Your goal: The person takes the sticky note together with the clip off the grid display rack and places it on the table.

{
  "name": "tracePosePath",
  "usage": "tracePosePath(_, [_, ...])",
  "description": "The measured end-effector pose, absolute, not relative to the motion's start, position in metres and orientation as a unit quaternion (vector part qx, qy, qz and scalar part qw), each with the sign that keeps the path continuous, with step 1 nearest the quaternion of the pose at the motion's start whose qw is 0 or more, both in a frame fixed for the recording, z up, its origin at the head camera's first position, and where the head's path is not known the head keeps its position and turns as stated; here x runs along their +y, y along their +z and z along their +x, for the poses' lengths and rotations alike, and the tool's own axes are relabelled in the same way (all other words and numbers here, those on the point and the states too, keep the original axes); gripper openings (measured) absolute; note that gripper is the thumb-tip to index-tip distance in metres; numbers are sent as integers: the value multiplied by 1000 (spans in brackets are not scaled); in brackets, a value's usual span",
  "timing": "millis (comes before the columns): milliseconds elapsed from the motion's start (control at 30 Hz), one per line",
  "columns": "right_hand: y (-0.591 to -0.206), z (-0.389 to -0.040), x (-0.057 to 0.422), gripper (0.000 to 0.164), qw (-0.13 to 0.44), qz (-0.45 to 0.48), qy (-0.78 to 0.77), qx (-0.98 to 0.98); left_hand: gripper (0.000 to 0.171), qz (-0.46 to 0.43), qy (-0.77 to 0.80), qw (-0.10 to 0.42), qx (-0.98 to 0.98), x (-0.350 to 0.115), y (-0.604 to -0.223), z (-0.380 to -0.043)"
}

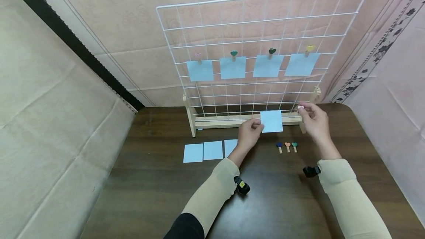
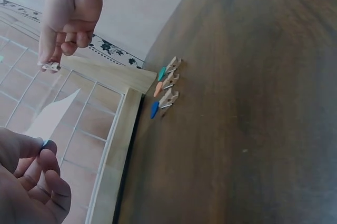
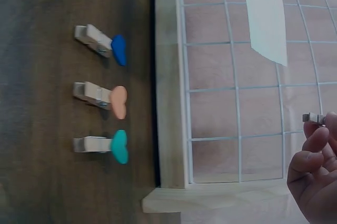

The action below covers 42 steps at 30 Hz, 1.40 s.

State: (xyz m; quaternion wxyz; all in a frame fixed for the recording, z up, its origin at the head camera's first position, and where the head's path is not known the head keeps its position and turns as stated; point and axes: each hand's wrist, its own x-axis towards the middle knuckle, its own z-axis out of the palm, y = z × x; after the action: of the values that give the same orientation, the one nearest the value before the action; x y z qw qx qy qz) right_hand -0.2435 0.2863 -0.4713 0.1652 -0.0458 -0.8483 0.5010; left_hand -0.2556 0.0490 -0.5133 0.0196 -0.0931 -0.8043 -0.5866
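Observation:
My left hand (image 1: pixel 249 134) pinches a square blue paper note (image 1: pixel 272 121) by its left edge, in front of the wire grid's lower part. My right hand (image 1: pixel 315 121) holds a small wooden clothespin (image 3: pixel 314 119) between thumb and fingers, near the grid's right foot; most of its head is covered by the fingers. Three more clothespins with heart heads lie in a row on the table: a blue one (image 3: pixel 100 43), an orange one (image 3: pixel 105 99) and a green one (image 3: pixel 105 145). On the white wire grid (image 1: pixel 232 91), several blue notes (image 1: pixel 233 68) hang in a row from heart clothespins.
The grid stands upright in a pale wooden base (image 1: pixel 225 124) at the back of the dark wooden table (image 1: pixel 146 194). Three blue notes (image 1: pixel 213 150) lie flat left of the clothespins, the rightmost partly behind my left hand. Pale cloth (image 1: pixel 49 121) encloses the sides and back.

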Motion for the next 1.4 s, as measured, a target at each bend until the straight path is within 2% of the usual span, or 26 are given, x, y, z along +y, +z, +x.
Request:
tracePosePath(533, [-495, -233, 285, 39, 158, -49, 520, -838, 14, -79, -583, 7, -808, 40, -525, -240])
tracePosePath(1400, [-513, -224, 292, 35, 141, -46, 533, -833, 14, -70, -575, 8, -815, 31, -537, -234])
